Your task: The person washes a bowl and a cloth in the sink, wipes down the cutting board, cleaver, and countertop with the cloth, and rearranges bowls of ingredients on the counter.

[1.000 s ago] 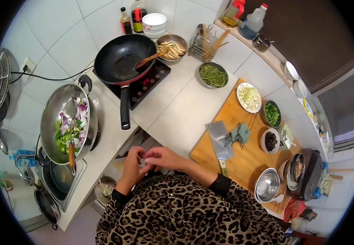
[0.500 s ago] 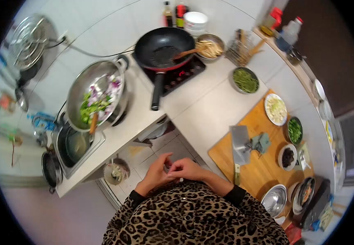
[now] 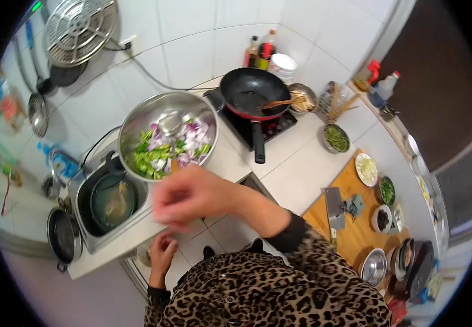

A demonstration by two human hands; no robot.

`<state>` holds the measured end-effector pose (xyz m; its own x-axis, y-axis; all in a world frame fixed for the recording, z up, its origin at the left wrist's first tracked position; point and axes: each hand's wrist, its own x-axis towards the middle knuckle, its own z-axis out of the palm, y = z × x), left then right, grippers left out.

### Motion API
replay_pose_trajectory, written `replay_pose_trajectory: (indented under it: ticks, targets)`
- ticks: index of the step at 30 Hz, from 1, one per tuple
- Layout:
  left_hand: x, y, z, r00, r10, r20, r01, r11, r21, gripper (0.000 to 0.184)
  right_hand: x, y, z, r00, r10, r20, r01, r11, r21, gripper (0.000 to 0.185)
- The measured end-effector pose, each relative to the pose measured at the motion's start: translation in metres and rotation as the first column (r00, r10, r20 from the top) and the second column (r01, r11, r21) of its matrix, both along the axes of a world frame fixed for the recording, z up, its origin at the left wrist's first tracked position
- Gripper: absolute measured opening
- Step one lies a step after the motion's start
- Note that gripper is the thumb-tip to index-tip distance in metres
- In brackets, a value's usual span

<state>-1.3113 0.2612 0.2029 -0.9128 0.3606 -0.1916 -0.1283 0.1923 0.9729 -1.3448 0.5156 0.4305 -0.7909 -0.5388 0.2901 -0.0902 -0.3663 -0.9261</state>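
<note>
My right hand (image 3: 195, 196) is raised before the near rim of a large steel bowl (image 3: 129, 117). Its fingers are curled and smeared by motion, and I cannot tell whether they hold anything. In the bowl lie chopped purple onion (image 3: 195, 133) and cut green pepper (image 3: 150, 159), with a ladle (image 3: 170, 124) resting on them. The ladle's wooden handle runs down behind my right hand, so contact is unclear. Lower down, by the counter edge, my left hand (image 3: 163, 253) is empty, its fingers loosely apart.
A black wok (image 3: 252, 87) with a wooden spatula (image 3: 282, 102) stands on an induction cooker (image 3: 271, 128). A sink (image 3: 86, 223) holds a dark basin of water. On the right, a cutting board (image 3: 350, 240) bears a cleaver (image 3: 334, 207) and several small bowls.
My hands were together in front of my body; now they are apart. The right has risen up and left toward the bowl, the left has moved left. The view has turned toward the sink side.
</note>
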Motion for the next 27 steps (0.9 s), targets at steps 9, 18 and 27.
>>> replay_pose_trajectory:
  ticks: [9,18,27]
  targets:
    - [-0.019,0.004,-0.024,0.990,-0.121,0.070,0.126,0.989,-0.073,0.025,-0.056,-0.064,-0.045,0.700,-0.139,-0.701,0.640,0.558,0.529,0.034]
    - [-0.051,0.096,-0.026,0.796,-0.605,0.005,0.600,0.788,-0.140,0.024,0.124,0.102,-0.107,0.499,-0.830,-0.249,0.792,0.320,0.520,0.030]
    - [-0.019,0.247,-0.015,0.605,-0.794,-0.050,0.771,0.601,-0.214,0.025,0.363,0.208,-0.188,-0.421,-0.888,0.183,0.801,-0.270,0.534,0.018]
